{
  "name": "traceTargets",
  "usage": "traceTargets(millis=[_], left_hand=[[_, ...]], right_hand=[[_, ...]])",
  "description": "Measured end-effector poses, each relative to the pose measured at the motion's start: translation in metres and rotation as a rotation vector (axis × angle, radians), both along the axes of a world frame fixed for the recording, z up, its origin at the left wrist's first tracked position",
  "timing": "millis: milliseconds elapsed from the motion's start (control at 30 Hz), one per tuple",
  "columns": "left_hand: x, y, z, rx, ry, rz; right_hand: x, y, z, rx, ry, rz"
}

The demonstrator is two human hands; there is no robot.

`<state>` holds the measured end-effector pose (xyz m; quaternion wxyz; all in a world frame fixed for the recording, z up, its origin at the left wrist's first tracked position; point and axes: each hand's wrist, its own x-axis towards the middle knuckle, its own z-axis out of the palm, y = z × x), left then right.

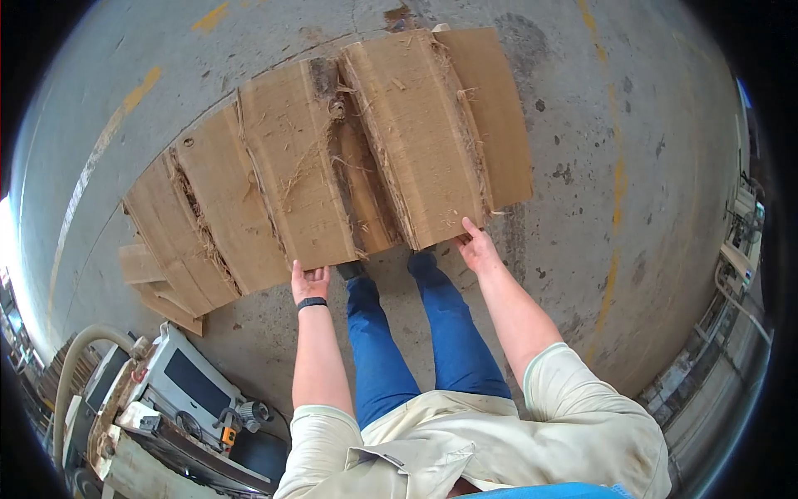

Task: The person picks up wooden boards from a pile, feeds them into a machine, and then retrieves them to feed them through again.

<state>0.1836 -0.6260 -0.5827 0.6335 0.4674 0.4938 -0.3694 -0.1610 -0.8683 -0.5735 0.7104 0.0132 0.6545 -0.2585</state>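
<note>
Far left, a short offcut (140,264) projects beneath the outer live-edge plank (170,229), with a second plank (220,179) alongside. The left hand (310,284), wearing a black wristband (312,302), grasps the near end of the middle plank (291,150), thumb at the edge and fingers tucked underneath; whether it bears weight cannot be told. To its right lies a darker, recessed board (357,175). The right hand (475,252) grasps the near right corner of the rightmost live-edge plank (411,125), thumb above, finger ends hidden. A smoother board (505,125) shows beyond, then concrete floor (573,175). Assessment: sound practice would be to keep both ends level, fingertips clear of neighbouring boards, palms off the ragged bark (474,145), and shoes (350,270) back from the plank ends, since loose fibres could splinter bare skin.
</note>
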Motion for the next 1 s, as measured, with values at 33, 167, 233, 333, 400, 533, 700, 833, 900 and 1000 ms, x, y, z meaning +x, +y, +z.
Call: traceTargets(millis=[33, 167, 233, 333, 400, 533, 700, 833, 900, 1000], left_hand=[[0.007, 0.005, -0.004, 0.033, -0.021, -0.045], [0.014, 0.016, -0.025, 0.011, -0.034, -0.165], [0.011, 0.022, -0.028, 0.009, -0.006, -0.117], [0.009, 0.007, -0.005, 0.028, 0.054, -0.027], [0.009, -0.003, 0.013, 0.073, 0.072, -0.036], [0.003, 0.023, 0.030, -0.154, -0.056, -0.050], [0.028, 0.010, 0.101, -0.413, -0.153, -0.215], [0.059, -0.008, 0.161, -0.460, -0.202, -0.272], [0.069, -0.022, 0.198, -0.453, -0.219, -0.306], [0.075, -0.038, 0.244, -0.394, -0.334, -0.363]], right_hand=[[0.001, -0.001, 0.002, -0.007, 0.008, 0.027], [0.006, 0.003, 0.000, -0.003, -0.041, 0.047], [0.007, 0.012, -0.005, 0.016, -0.065, 0.032], [0.008, 0.023, -0.003, 0.046, -0.103, 0.015], [0.014, 0.026, 0.013, 0.079, -0.161, 0.000], [0.026, 0.017, 0.062, -0.001, -0.324, 0.090], [0.038, -0.006, 0.137, -0.211, -0.276, 0.232], [0.060, -0.019, 0.195, -0.409, -0.174, 0.293], [0.060, -0.017, 0.219, -0.541, -0.040, 0.384], [0.057, -0.007, 0.245, -0.746, 0.255, 0.612]])
